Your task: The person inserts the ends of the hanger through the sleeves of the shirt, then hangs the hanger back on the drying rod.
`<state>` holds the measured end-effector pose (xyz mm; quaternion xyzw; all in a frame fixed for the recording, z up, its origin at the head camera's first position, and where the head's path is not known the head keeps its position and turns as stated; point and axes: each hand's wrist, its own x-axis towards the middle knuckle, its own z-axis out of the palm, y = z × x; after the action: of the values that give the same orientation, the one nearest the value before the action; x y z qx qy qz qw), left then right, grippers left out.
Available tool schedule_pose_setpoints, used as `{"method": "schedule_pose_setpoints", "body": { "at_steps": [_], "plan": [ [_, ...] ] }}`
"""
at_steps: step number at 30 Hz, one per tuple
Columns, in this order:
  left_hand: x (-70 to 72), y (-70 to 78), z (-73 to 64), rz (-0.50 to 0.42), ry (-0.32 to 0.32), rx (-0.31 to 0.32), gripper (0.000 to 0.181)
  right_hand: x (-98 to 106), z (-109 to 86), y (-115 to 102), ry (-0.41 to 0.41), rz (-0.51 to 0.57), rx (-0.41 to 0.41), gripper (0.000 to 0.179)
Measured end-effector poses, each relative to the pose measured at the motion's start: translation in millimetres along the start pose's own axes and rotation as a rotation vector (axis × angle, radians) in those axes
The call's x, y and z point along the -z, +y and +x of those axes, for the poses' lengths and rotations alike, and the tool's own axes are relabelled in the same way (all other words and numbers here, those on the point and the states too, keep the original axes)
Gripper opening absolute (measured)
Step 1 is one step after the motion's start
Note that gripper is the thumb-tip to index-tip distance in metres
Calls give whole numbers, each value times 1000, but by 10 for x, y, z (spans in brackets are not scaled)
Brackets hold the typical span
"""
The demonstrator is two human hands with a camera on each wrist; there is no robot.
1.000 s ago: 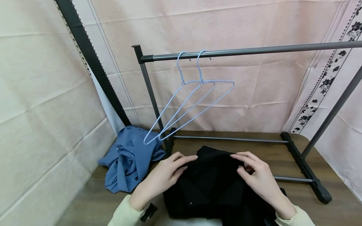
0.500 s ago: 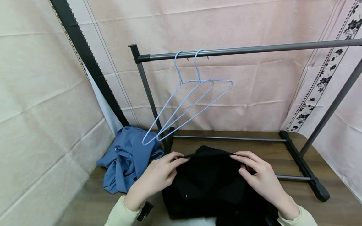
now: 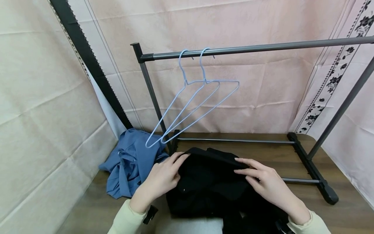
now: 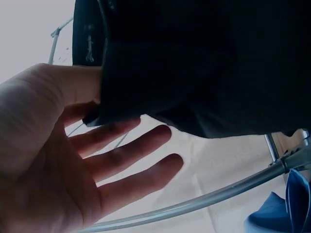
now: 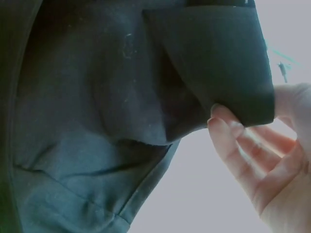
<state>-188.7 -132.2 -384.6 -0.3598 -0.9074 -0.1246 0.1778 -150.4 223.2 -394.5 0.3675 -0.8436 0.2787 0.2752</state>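
Note:
A black shirt (image 3: 210,191) lies bunched at the front, its upper edge lifted between both hands. The left hand (image 3: 163,175) pinches the left end of that edge. In the left wrist view, thumb and index finger meet at a corner of the cloth (image 4: 160,82), while the other fingers spread below it. At the right end, the right hand (image 3: 267,182) grips the fabric. Its fingertips (image 5: 221,116) press on the corner of a stiff, collar-like flap (image 5: 223,63) in the right wrist view, and its thumb is partly hidden behind the flap.
Two light blue hangers (image 3: 193,107) hang from the dark rail (image 3: 248,48) of a clothes rack. A crumpled blue garment (image 3: 128,162) lies at the left on the wooden table (image 3: 81,208). A pale grey object (image 3: 190,226) shows below the shirt.
The left hand has moved left and a little up along the edge. The shirt's upper edge is stretched wider and raised. More of the pale object shows at the front.

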Motion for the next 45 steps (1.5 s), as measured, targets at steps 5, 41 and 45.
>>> {"method": "schedule_pose_setpoints", "body": {
  "at_steps": [5, 41, 45],
  "plan": [
    [28, -33, 7, 11, -6, 0, 69, 24, 6, 25, 9, -35, -16, 52],
    [402, -106, -70, -16, 126, -99, 39, 193, 27, 56, 130, -32, -3, 26],
    [362, -82, -64, -39, 97, -114, 41, 155, 4, 65, 128, -39, -47, 42]
  ]
}}
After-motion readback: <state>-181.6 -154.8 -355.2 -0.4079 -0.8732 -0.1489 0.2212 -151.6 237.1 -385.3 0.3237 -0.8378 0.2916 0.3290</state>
